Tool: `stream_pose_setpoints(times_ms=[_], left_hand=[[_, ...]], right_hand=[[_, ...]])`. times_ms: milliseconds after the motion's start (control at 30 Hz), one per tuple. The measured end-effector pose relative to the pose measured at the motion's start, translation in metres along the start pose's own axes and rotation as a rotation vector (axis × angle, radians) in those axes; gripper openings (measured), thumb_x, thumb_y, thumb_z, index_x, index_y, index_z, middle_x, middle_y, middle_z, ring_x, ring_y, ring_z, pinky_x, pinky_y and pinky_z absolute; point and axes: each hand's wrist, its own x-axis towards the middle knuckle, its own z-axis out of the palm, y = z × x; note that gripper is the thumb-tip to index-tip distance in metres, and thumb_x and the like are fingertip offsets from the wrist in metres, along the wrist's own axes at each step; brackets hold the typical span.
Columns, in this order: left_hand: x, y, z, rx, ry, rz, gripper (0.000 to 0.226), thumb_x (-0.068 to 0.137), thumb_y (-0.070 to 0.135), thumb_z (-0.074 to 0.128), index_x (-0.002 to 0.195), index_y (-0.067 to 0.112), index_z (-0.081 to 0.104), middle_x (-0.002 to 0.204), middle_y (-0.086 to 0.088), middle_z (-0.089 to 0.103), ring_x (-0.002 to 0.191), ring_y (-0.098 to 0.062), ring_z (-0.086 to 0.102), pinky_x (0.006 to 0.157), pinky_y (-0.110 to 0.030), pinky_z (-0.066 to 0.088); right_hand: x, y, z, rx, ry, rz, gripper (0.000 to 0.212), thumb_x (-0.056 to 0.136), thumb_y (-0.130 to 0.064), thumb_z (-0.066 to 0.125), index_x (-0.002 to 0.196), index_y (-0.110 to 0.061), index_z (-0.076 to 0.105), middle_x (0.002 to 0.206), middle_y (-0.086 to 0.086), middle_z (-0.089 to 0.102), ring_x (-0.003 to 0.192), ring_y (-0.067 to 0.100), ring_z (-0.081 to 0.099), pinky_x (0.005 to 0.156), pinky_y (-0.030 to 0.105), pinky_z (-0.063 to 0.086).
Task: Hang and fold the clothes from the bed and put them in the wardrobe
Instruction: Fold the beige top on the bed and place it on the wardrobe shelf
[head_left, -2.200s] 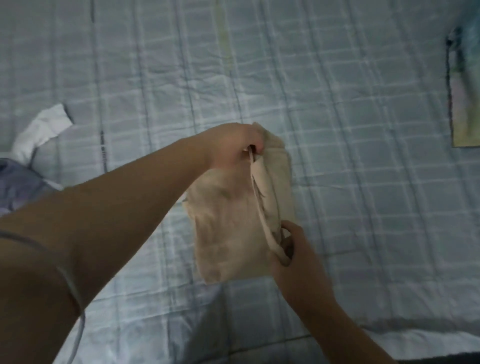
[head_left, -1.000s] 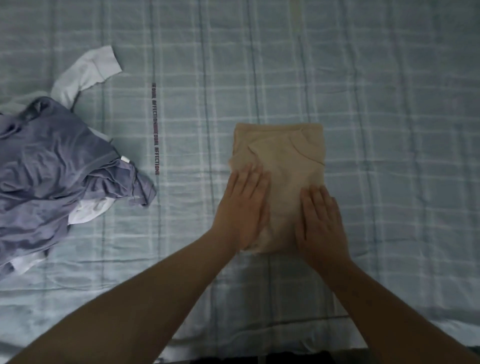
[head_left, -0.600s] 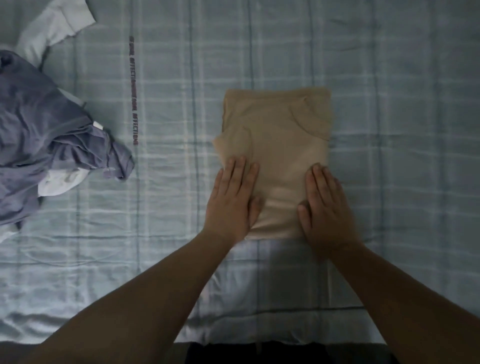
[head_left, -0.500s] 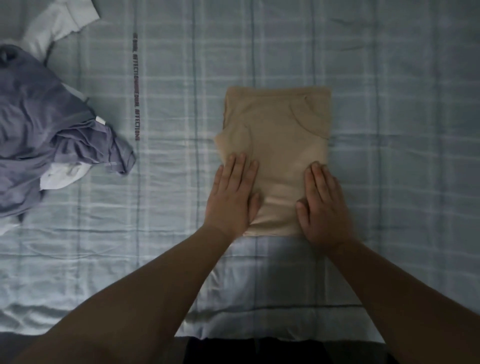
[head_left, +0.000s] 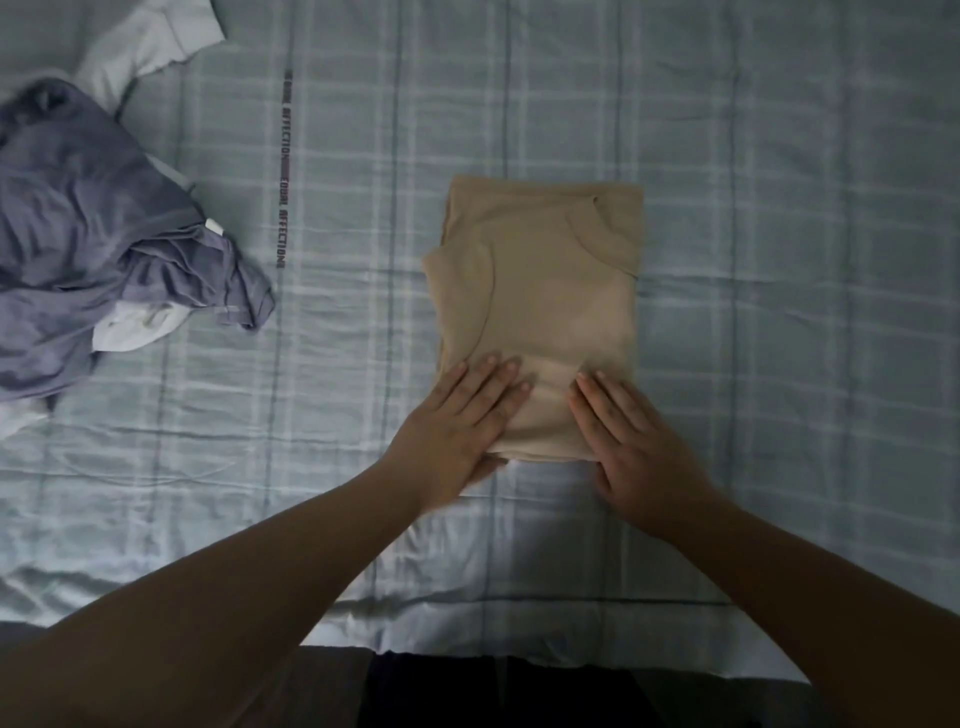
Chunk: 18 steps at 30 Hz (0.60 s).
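A beige garment (head_left: 540, 291) lies folded into a flat rectangle in the middle of the bed (head_left: 779, 260). My left hand (head_left: 460, 431) rests flat on its near left corner, fingers straight and together. My right hand (head_left: 631, 441) lies flat on the near right corner, fingers straight too. Both palms cover the garment's near edge. To the far left sits a crumpled purple-grey garment (head_left: 88, 234) heaped over white clothing (head_left: 140, 325).
The bed has a pale blue checked sheet with a printed text strip (head_left: 283, 171). Another white piece (head_left: 150, 47) pokes out at the top left. The bed's near edge (head_left: 519, 652) runs along the bottom, dark beyond it.
Earlier both hands held the beige garment up by its band; then it lay folded on the bed. Since half a second ago my hands have slid nearer along it toward its near edge.
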Motion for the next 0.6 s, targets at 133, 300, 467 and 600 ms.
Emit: stream_pose_setpoints(times_ms=[133,300,467,600], left_hand=[[0.001,0.003,-0.005,-0.001,-0.047,-0.001,0.078,0.09,0.026,0.049,0.158,0.009,0.018,0.166,-0.015,0.012,0.153,-0.035,0.006,0.122,-0.054,0.017],[0.008,0.0,-0.028,-0.153,-0.059,-0.01,0.065,0.085,0.026,0.051,0.145,0.001,0.045,0.153,-0.022,0.041,0.144,-0.041,0.034,0.119,-0.056,0.026],[0.023,-0.023,-0.067,-0.395,0.033,0.007,0.039,0.092,0.025,0.048,0.118,0.002,0.067,0.117,-0.013,0.07,0.11,-0.031,0.065,0.097,-0.04,0.05],[0.039,-0.045,-0.101,-0.559,-0.073,-0.095,0.02,0.092,0.021,0.051,0.109,0.023,0.063,0.068,0.018,0.056,0.063,-0.001,0.056,0.063,-0.026,0.048]], right_hand=[[0.001,-0.003,0.001,-0.023,0.007,-0.006,0.08,0.084,-0.016,0.049,0.155,0.002,0.016,0.163,0.022,0.011,0.151,0.037,0.01,0.12,0.053,0.02],[0.0,0.0,-0.005,0.003,-0.04,-0.004,0.082,0.083,-0.02,0.053,0.156,-0.003,0.018,0.164,0.02,0.011,0.152,0.035,0.011,0.122,0.05,0.017],[-0.004,0.019,-0.021,0.148,0.01,0.006,0.075,0.088,-0.032,0.055,0.154,-0.012,0.027,0.162,0.011,0.025,0.151,0.026,0.02,0.123,0.048,0.014],[0.019,0.036,-0.05,0.351,0.067,0.089,0.062,0.091,-0.035,0.048,0.146,-0.007,0.043,0.154,0.011,0.04,0.145,0.027,0.033,0.122,0.046,0.016]])
